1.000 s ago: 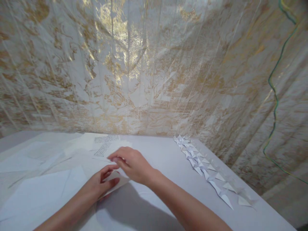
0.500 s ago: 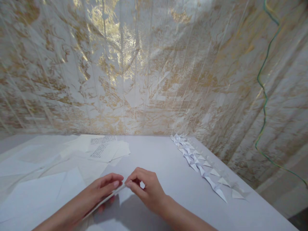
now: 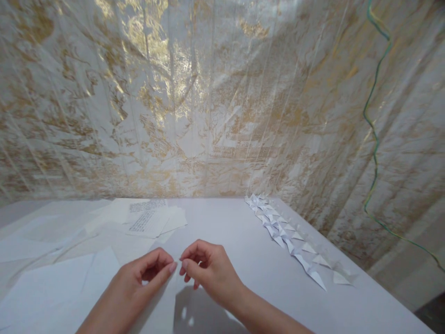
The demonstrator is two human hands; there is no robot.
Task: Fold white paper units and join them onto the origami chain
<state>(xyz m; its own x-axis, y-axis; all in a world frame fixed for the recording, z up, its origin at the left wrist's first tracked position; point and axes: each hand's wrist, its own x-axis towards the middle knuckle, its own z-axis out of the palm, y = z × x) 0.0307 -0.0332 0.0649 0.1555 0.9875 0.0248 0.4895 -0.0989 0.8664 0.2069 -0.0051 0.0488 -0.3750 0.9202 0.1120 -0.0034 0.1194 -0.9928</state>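
My left hand [image 3: 139, 283] and my right hand [image 3: 208, 269] meet fingertip to fingertip just above the white table [image 3: 243, 260]. Both are closed in a pinch on the top edge of a thin white paper sheet [image 3: 158, 299]. The sheet hangs below the fingers, and its outline is hard to make out against the white table. It casts a shadow under my right wrist.
A row of small folded white paper pieces [image 3: 288, 241] runs along the right side of the table. Printed sheets [image 3: 149, 220] lie at the back and loose white sheets [image 3: 52, 278] at the left. A gold-and-white foil curtain [image 3: 208, 116] hangs behind, with a green-yellow cable [image 3: 373, 139] at the right.
My hands drew back from the printed sheets toward me, lifting the white sheet off the table. Both now pinch its edge in the air.
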